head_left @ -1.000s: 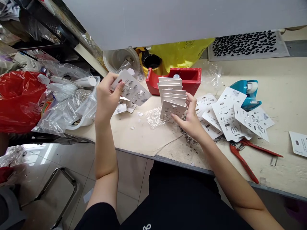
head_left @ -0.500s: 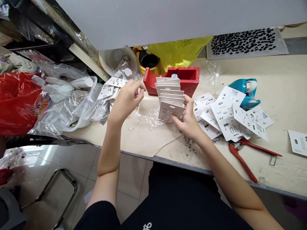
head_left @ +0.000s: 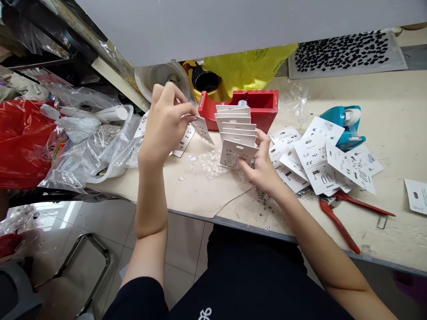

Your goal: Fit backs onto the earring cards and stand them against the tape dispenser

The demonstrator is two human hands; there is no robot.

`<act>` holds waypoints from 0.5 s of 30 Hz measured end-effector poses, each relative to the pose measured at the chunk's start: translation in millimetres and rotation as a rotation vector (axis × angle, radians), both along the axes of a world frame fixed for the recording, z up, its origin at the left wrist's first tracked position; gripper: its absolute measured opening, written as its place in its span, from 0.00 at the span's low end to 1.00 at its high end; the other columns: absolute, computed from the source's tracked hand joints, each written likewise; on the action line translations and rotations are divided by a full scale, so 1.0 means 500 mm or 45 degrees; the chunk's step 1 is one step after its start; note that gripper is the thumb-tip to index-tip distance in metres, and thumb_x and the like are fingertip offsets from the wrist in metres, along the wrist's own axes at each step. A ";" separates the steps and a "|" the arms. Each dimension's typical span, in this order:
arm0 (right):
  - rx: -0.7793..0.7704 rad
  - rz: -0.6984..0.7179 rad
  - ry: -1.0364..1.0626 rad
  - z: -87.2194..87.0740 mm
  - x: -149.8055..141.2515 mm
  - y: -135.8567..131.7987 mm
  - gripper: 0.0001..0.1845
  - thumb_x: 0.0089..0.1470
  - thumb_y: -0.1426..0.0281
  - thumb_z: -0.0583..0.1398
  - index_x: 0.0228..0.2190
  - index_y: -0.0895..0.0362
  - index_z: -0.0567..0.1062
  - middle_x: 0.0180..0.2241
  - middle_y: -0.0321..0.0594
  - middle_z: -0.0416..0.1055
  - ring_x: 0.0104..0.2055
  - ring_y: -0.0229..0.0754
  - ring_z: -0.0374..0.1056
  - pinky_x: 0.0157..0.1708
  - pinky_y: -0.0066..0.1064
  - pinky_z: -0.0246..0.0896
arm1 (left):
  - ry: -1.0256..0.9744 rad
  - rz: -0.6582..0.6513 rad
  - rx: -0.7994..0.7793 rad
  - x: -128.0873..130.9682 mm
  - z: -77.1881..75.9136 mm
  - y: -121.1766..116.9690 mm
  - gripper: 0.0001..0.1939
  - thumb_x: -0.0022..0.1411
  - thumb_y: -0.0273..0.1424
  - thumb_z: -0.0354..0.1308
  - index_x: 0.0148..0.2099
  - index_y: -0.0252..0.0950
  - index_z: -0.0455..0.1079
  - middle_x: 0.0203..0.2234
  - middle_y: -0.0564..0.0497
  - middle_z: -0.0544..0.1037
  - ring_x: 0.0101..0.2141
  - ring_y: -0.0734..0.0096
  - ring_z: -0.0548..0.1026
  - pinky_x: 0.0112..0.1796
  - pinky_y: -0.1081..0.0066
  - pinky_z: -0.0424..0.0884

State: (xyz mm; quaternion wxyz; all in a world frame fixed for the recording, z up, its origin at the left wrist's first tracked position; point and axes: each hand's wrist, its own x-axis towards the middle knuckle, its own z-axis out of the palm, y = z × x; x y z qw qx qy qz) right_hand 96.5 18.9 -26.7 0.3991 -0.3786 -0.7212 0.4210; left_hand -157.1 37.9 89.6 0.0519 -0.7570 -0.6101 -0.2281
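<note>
Left hand (head_left: pixel 165 124) pinches a card (head_left: pixel 203 129); right hand (head_left: pixel 263 166) grips fanned cards (head_left: pixel 237 141).
White bin (head_left: pixel 115 171) holds clear plastic bags (head_left: pixel 104 137).

In front of me on the pale tabletop (head_left: pixel 187 195) stands a red tape dispenser (head_left: pixel 265 116), with a yellow plastic bag (head_left: pixel 247 71) and a round white tub (head_left: pixel 144 82) behind it. To my right are a teal tape dispenser (head_left: pixel 343 129) and, nearer me, red-handled cutters (head_left: pixel 339 225), spread open. Far right, small black pieces (head_left: pixel 347 53) cover a flat sheet. On my left: a bulging red bag (head_left: pixel 25 142); below, tiled floor (head_left: pixel 182 249).
</note>
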 end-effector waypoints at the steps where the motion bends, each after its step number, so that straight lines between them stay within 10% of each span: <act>1: -0.006 -0.001 0.000 -0.001 0.000 0.001 0.42 0.57 0.63 0.60 0.64 0.47 0.42 0.66 0.50 0.47 0.71 0.54 0.49 0.71 0.57 0.50 | 0.006 -0.015 -0.003 0.001 -0.002 0.009 0.06 0.65 0.30 0.60 0.33 0.41 0.75 0.37 0.47 0.73 0.42 0.60 0.68 0.45 0.59 0.69; 7: -0.007 -0.014 -0.024 0.001 -0.002 -0.001 0.41 0.57 0.63 0.60 0.64 0.47 0.43 0.63 0.49 0.50 0.69 0.54 0.52 0.71 0.58 0.51 | -0.101 -0.048 -0.229 0.003 -0.041 0.063 0.06 0.61 0.26 0.59 0.32 0.40 0.73 0.30 0.51 0.74 0.37 0.62 0.72 0.46 0.57 0.69; 15: -0.030 0.000 -0.026 0.006 0.000 -0.001 0.42 0.57 0.63 0.61 0.64 0.48 0.42 0.65 0.50 0.48 0.70 0.53 0.49 0.71 0.58 0.50 | -0.277 -0.018 -0.050 -0.013 -0.053 0.060 0.15 0.65 0.30 0.62 0.54 0.45 0.71 0.49 0.47 0.73 0.52 0.57 0.70 0.54 0.57 0.67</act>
